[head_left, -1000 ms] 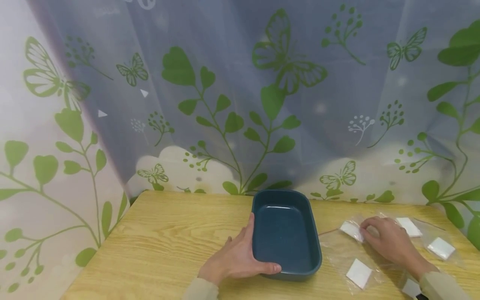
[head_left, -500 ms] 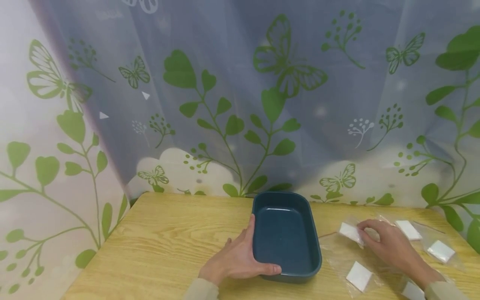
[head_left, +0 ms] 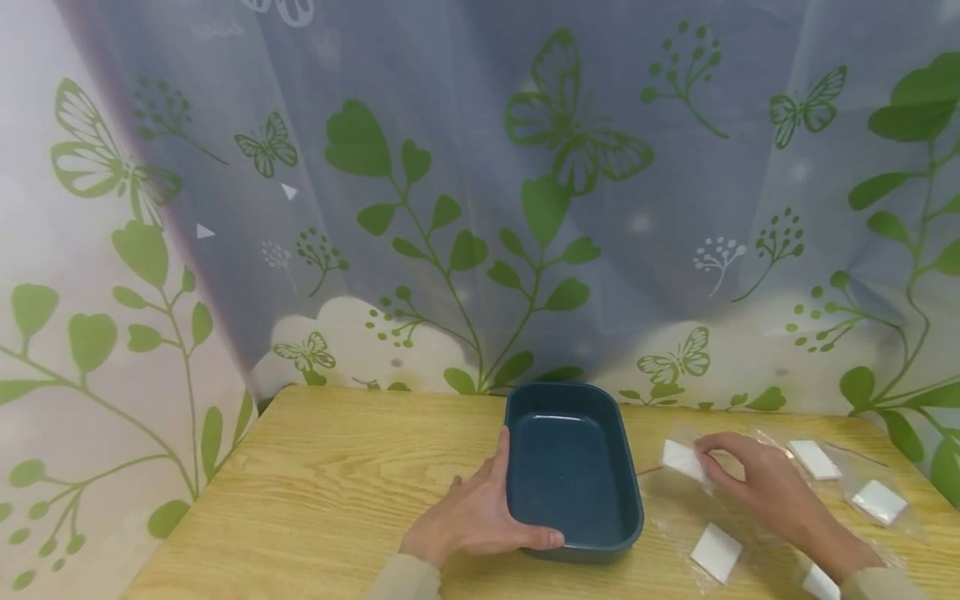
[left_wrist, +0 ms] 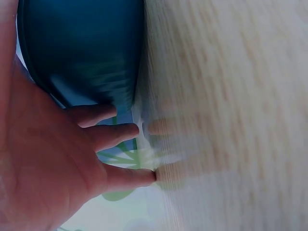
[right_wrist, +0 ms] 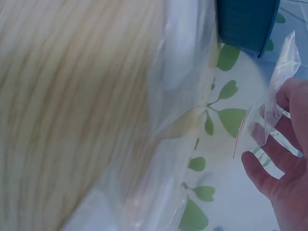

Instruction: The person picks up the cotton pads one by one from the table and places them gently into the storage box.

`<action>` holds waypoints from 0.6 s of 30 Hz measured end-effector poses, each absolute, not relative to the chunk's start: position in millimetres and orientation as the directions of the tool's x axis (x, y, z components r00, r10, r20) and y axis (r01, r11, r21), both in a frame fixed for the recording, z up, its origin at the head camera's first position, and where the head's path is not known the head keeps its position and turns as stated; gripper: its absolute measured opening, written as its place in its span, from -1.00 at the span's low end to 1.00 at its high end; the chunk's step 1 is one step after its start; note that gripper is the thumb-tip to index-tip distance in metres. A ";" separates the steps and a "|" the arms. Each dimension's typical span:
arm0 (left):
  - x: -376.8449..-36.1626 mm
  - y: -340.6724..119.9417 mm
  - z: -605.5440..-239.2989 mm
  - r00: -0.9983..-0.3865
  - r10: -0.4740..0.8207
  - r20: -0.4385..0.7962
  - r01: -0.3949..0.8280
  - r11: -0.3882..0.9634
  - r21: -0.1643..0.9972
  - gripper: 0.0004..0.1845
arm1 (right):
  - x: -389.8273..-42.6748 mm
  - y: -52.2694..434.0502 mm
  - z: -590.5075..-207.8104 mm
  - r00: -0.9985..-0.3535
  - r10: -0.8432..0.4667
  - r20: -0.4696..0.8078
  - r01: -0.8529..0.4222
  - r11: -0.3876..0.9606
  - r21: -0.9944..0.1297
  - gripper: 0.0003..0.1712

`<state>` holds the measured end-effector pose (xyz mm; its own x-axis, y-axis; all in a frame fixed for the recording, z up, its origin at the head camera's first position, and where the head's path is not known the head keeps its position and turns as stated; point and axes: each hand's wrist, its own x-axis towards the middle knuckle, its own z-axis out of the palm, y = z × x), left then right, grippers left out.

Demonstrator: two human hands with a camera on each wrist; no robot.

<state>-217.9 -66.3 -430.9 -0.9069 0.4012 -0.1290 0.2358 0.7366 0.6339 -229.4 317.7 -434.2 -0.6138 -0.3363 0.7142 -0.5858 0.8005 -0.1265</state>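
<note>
A dark blue rectangular plastic bin (head_left: 573, 467) stands on the table. My left hand (head_left: 472, 512) rests against its near left corner, thumb along the near rim and index finger along the left wall. In the left wrist view the left hand's other fingers (left_wrist: 127, 177) extend straight beside the bin, toward the tabletop. My right hand (head_left: 768, 483), right of the bin, pinches a small clear zip bag (head_left: 682, 460) with a white square inside. That bag (right_wrist: 284, 72) is tilted and raised off the table in the right wrist view.
Several similar bags with white squares lie on the table's right side: one near the bin (head_left: 716, 552), one at the back (head_left: 816, 460), one at far right (head_left: 879, 502). Another (head_left: 821, 583) is partly covered by the right sleeve. A leaf-patterned curtain (head_left: 450, 208) hangs behind the table (head_left: 322, 467).
My right hand has lifted the pinched zip bag slightly and moved it left toward the bin. My left hand and the bin keep their places.
</note>
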 end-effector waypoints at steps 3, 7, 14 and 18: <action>-218.7 -65.4 -430.5 -0.907 0.401 -0.129 0.235 0.737 0.634 0.55 | -228.4 312.5 -430.6 -0.604 -0.339 0.721 -0.602 0.787 -0.134 -0.61; -219.2 -64.7 -430.1 -0.908 0.402 -0.122 0.242 0.737 0.631 0.55 | -228.4 305.8 -426.0 -0.568 -0.354 0.743 -0.632 0.766 -0.119 -0.58; -218.7 -65.1 -429.5 -0.910 0.399 -0.114 0.245 0.739 0.627 0.56 | -227.5 294.3 -418.5 -0.535 -0.365 0.762 -0.658 0.746 -0.104 -0.55; -217.1 -64.9 -430.3 -0.912 0.392 -0.119 0.238 0.743 0.625 0.56 | -227.3 287.4 -417.4 -0.514 -0.374 0.772 -0.687 0.719 -0.109 -0.54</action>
